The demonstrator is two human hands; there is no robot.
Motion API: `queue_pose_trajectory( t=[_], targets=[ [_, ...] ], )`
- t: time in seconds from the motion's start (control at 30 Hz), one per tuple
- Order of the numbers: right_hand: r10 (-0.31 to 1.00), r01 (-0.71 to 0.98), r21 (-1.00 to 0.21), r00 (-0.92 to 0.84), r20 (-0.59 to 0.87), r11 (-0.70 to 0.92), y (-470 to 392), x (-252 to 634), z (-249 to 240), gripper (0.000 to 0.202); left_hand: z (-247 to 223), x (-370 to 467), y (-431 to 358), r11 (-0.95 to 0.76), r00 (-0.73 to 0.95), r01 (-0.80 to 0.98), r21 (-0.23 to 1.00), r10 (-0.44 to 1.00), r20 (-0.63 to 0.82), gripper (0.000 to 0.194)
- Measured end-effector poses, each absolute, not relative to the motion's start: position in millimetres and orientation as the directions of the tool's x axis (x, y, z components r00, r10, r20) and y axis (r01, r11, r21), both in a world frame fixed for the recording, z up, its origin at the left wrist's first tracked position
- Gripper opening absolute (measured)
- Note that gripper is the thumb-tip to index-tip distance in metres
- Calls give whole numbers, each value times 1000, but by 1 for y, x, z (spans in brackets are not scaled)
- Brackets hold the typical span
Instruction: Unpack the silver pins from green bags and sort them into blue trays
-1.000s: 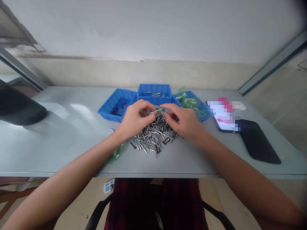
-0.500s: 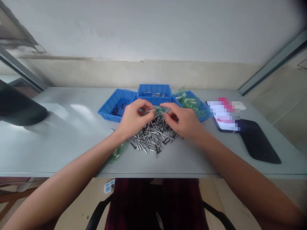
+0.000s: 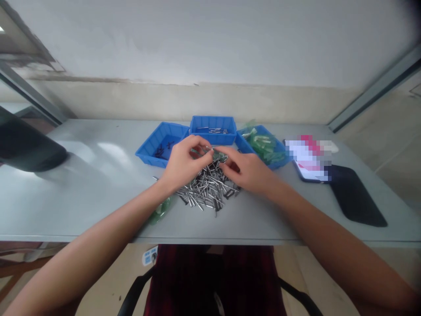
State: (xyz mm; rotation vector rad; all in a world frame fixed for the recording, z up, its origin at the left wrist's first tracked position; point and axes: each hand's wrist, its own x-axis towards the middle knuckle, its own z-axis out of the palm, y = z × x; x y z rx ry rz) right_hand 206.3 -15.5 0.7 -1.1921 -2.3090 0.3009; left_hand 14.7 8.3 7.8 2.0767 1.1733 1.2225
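Above a heap of silvery nail-like metal pieces (image 3: 205,186), my two hands meet at a small clear green plastic bag (image 3: 219,154). The thumb and forefinger of my left hand (image 3: 186,160) are pinched at its left edge. From the other side, my right hand (image 3: 248,169) has its forefinger stretched over the bag, with the thumb bent below. The fingers partly hide the bag, and I cannot make out what is inside it. Some darker pieces are mixed into the heap.
Behind the heap stand a left blue bin (image 3: 149,149) with small dark screws, a middle blue bin (image 3: 213,138) with thin silvery pins, and a right blue bin (image 3: 283,164) with green bags. Another green bag (image 3: 160,213) lies by my left forearm. A phone (image 3: 304,162), black pouch (image 3: 357,195) and dark cylinder (image 3: 33,147) flank them.
My right hand has moved slightly left and its forefinger now reaches close to my left fingertips over the bag. My left hand has stayed nearly still.
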Motion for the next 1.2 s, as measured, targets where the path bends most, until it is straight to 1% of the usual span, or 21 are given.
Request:
queue_pose_trajectory(
  t=[0.07,0.2,0.47,0.63,0.73,0.87,0.97,1.07,1.2],
  targets=[
    [813,690,-431,-465,351,581,-16,207,2,40,8,14,8,-532,242,443,722,846,475,3],
    [816,710,-408,-458,353,574,-16,207,4,31,7,14,9,-539,251,441,718,842,478,2],
    [804,696,-402,-513,301,595,-17,207,4,35,6,14,9,-550,258,424,719,835,487,1],
    [779,667,-403,-554,292,626,-16,207,0,38,7,14,8,-562,286,423,710,827,485,2],
    [776,666,-398,-542,323,631,-15,208,-2,35,8,15,7,-556,298,432,710,831,469,3],
    [763,670,-391,-446,467,631,-16,211,1,24,8,15,7,-549,304,459,698,836,457,1],
    [726,638,-395,-411,552,661,-17,212,3,26,7,15,7,-560,338,480,675,828,448,1],
    [700,615,-369,-471,537,697,-17,211,3,34,4,15,7,-574,371,488,657,818,439,1],
    [711,651,-327,-501,494,685,-15,209,1,34,4,14,8,-573,371,494,654,819,438,3]
  ],
)
